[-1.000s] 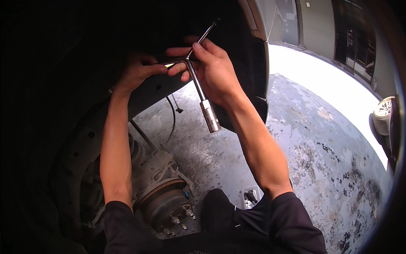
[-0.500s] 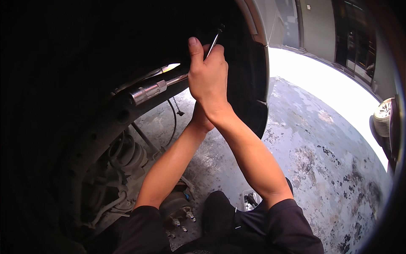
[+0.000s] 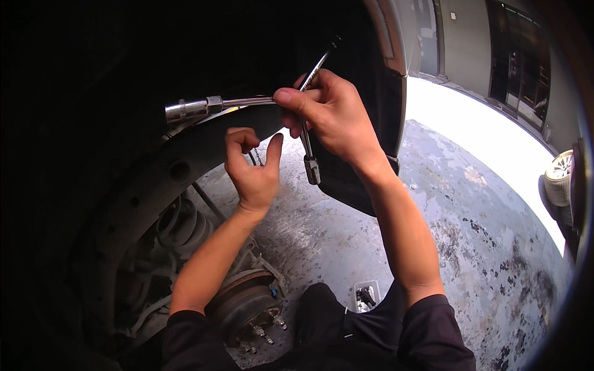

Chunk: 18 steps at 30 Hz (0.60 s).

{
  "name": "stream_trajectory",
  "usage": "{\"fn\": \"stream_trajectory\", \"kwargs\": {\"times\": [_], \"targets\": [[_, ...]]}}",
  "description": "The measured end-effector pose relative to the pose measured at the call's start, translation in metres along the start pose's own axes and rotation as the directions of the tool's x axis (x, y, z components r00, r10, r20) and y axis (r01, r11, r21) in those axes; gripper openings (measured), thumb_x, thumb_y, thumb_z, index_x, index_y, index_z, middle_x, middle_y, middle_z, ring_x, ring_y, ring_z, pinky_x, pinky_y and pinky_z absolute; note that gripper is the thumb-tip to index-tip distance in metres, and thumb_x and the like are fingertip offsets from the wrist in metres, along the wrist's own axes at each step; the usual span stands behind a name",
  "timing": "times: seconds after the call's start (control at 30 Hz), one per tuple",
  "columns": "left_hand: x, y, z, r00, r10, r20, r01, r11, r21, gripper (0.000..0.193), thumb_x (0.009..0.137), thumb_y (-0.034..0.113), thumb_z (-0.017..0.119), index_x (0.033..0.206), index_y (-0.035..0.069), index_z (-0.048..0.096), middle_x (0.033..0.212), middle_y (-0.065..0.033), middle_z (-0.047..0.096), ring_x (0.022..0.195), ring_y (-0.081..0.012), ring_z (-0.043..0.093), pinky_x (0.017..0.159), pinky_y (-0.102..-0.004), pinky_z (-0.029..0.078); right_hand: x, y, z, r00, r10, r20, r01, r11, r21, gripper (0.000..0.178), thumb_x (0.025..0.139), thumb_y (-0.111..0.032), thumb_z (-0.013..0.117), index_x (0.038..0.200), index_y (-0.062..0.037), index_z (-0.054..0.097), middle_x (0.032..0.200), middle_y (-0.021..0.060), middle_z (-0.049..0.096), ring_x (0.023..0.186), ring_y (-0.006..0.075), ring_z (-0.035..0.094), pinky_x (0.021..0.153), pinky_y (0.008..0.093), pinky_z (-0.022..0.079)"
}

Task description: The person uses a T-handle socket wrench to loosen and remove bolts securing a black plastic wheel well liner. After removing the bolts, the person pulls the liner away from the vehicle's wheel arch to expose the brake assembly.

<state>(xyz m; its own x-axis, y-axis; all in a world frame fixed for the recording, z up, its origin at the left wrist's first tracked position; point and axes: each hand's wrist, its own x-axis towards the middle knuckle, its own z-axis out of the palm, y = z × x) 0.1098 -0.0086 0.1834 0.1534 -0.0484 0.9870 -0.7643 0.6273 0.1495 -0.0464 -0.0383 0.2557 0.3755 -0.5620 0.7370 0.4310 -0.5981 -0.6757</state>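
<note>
Holding a chrome three-way wrench [image 3: 247, 101] in the right hand [image 3: 340, 117] — clamped near the hub, thumb laid along the near side, fingers curled round behind. Can't tell exact contact of the hidden fingertips. Coming up from lower right with that forearm, wrist bent over to the left.

Coming in from lower left with the left hand [image 3: 252, 179], thumb raised, fingers bent toward it, visible gap between. Sitting just below the wrench's left leg, apart from it in view.

Splitting the long axis three ways from the hub: pointing one leg left, near level, tip slightly low, ending in a long socket [image 3: 187, 110]; one up and right to a dark tip; one down with a slight rightward lean, ending in a shorter hex-sided end [image 3: 312, 170].

Located up in the dark wheel arch — above and right of the exposed wheel hub [image 3: 238, 303] with its studs [image 3: 260, 332] in view. Also showing on the blotchy grey floor [image 3: 482, 204]: a clear box [image 3: 359, 290] with dark items inside, beside the knee.
</note>
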Motion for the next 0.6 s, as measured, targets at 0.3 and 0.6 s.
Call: {"fn": "stream_trajectory", "kwargs": {"times": [0.3, 0.6], "targets": [[0.096, 0.032, -0.045, 0.722, 0.383, 0.576, -0.691, 0.406, 0.597, 0.024, 0.077, 0.033, 0.069, 0.068, 0.016, 0.055, 0.071, 0.0007, 0.056, 0.066, -0.0157, 0.056, 0.056, -0.0303, 0.042, 0.004, -0.030, 0.007, 0.971, 0.239, 0.014, -0.212, 0.886, -0.413, 0.032, 0.083, -0.031, 0.065, 0.082, 0.0008, 0.060, 0.055, 0.0065, 0.058, 0.045, 0.0137, 0.057, 0.048, 0.0244, 0.046], [0.107, 0.023, -0.019, 0.896, 0.393, 0.210, -0.428, 0.633, 0.645, 0.041, 0.086, 0.035, 0.060, 0.052, 0.012, 0.058, 0.044, -0.0063, 0.050, 0.038, -0.0256, 0.051, 0.036, -0.0331, 0.033, 0.011, 0.066, -0.006, 0.913, -0.285, 0.293, 0.015, 0.739, 0.673, 0.082, 0.073, -0.032, 0.075, 0.138, -0.0054, 0.033, 0.138, 0.0152, 0.039, 0.123, 0.0264, 0.045, 0.103, 0.0377, 0.038]]}}
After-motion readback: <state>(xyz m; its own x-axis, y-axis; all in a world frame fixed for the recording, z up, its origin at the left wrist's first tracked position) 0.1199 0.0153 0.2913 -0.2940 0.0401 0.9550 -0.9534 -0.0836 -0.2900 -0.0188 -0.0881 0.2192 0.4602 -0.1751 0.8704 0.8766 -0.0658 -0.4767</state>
